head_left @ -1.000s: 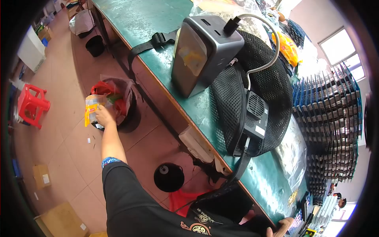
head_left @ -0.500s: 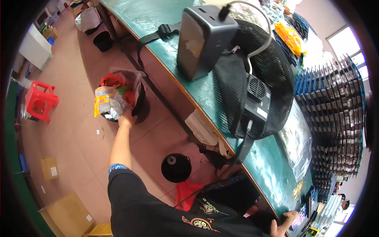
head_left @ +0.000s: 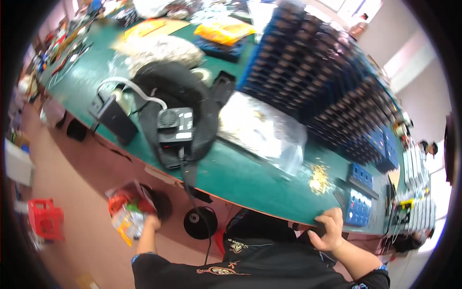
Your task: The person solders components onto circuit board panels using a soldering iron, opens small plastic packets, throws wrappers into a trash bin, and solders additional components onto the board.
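Red plastic forms the stool (head_left: 44, 219) on the floor, out in front of the bench (head_left: 231, 185)'s left part. Nearer the bench's front edge, crumpled packaging (head_left: 129, 224), clear and greyish with yellow patches, sits at a bin (head_left: 155, 196) beside red and green material. The left hand (head_left: 152, 223) meets its right side; whether it grips, I cannot tell. At the bench's right front edge, the right hand (head_left: 331, 231) is loosely curled, empty, thumb apart.

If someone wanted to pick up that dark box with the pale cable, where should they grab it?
Probably around the flat sides of the dark box, below its top, coming from the near edge of the table: it stands upright close to that edge, with nothing visible between, while the pale cable rises from its top.
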Motion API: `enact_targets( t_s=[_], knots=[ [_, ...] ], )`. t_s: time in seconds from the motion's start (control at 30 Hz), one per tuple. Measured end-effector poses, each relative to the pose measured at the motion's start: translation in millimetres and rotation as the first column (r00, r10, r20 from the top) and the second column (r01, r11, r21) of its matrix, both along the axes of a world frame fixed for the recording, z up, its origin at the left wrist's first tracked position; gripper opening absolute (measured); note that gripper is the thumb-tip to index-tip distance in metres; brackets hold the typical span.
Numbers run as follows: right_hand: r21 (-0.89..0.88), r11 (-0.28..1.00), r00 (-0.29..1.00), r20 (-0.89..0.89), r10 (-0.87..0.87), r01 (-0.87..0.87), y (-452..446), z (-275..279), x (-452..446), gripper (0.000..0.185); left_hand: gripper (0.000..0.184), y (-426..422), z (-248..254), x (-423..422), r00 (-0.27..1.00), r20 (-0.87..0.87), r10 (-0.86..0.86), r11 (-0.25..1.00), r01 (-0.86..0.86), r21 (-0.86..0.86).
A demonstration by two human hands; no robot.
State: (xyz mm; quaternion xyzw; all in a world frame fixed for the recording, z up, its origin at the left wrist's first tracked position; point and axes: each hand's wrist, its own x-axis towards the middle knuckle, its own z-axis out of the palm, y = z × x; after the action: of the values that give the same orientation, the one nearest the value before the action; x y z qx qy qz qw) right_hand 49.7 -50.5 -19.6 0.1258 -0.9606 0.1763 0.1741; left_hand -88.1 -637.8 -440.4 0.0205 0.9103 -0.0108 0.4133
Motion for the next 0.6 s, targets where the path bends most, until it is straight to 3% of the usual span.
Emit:
enact_targets(
  t_s=[0.03, 0.1, 0.13, 0.23, 0.3, 0.33, 0.37, 0.4, 0.43, 0.47, 0.5, 0.53, 0.6],
  knots=[
    [-0.008, 1.0, 1.0, -0.008, 0.008, -0.008, 0.3, 1.4, -0.4, 0.037, 0.045, 8.3, 5.1, 10.1, 0.998, 0.066, -0.024, 1.0, 0.024, 0.013],
    [-0.035, 0.999, 1.0, -0.023, 0.012, -0.013, 1.3, 5.9, 2.1, 0.035, 0.048, 9.0, 1.8, 27.9, 1.0, 0.007, -0.027, 0.99, 0.025, 0.14],
    [-0.06, 0.998, 0.999, -0.028, 0.016, -0.018, 2.1, 7.2, 3.5, 0.034, 0.048, 10.7, 3.4, 23.9, 0.996, 0.072, -0.059, 0.995, 0.053, 0.083],
    [-0.149, 0.987, 0.995, -0.086, 0.051, -0.063, 8.3, 5.4, 10.0, 0.024, 0.044, 40.5, 115.1, 14.6, 0.99, 0.036, -0.135, 0.99, 0.132, 0.056],
    [-0.223, 0.968, 0.987, -0.134, 0.085, -0.114, 13.1, 0.2, 15.9, 0.019, 0.039, 42.3, 152.0, 2.1, 0.971, -0.064, -0.229, 0.972, 0.232, 0.046],
    [-0.258, 0.953, 0.978, -0.17, 0.12, -0.161, 16.0, -1.3, 18.1, 0.018, 0.044, 32.5, 158.0, -9.0, 0.925, -0.012, -0.379, 0.925, 0.379, 0.017],
    [-0.309, 0.933, 0.973, -0.19, 0.13, -0.185, 17.6, -1.1, 24.2, 0.015, 0.043, 68.6, 237.0, -2.4, 0.945, -0.046, -0.323, 0.946, 0.323, -0.002],
    [-0.333, 0.917, 0.963, -0.223, 0.152, -0.221, 21.3, 1.3, 32.3, 0.017, 0.039, 81.9, 281.3, -1.8, 0.948, -0.037, -0.317, 0.948, 0.317, 0.003],
    [-0.319, 0.919, 0.956, -0.253, 0.151, -0.23, 26.3, 6.5, 44.6, 0.018, 0.032, 79.2, 296.6, -1.7, 0.99, -0.047, -0.133, 0.987, 0.137, 0.087],
    [-0.307, 0.921, 0.948, -0.277, 0.155, -0.24, 30.9, 14.1, 58.3, 0.02, 0.028, 112.2, 353.5, 12.1, 0.998, -0.067, 0.021, 0.988, -0.011, 0.153],
    [-0.202, 0.949, 0.937, -0.304, 0.175, -0.243, 47.4, 25.9, 72.2, 0.021, 0.026, 132.8, 388.8, 24.0, 0.991, -0.123, 0.043, 0.978, -0.017, 0.207],
    [-0.184, 0.965, 0.947, -0.295, 0.129, -0.189, 70.8, 37.3, 85.6, 0.019, 0.025, 152.2, 417.0, 34.3, 0.981, -0.179, 0.072, 0.965, -0.023, 0.262],
    [-0.136, 0.986, 0.941, -0.311, -0.138, 0.099, 126.7, 49.5, 94.5, 0.018, 0.02, 202.3, 470.7, 57.3, 0.983, -0.184, 0.027, 0.891, 0.06, 0.45]
  ],
)
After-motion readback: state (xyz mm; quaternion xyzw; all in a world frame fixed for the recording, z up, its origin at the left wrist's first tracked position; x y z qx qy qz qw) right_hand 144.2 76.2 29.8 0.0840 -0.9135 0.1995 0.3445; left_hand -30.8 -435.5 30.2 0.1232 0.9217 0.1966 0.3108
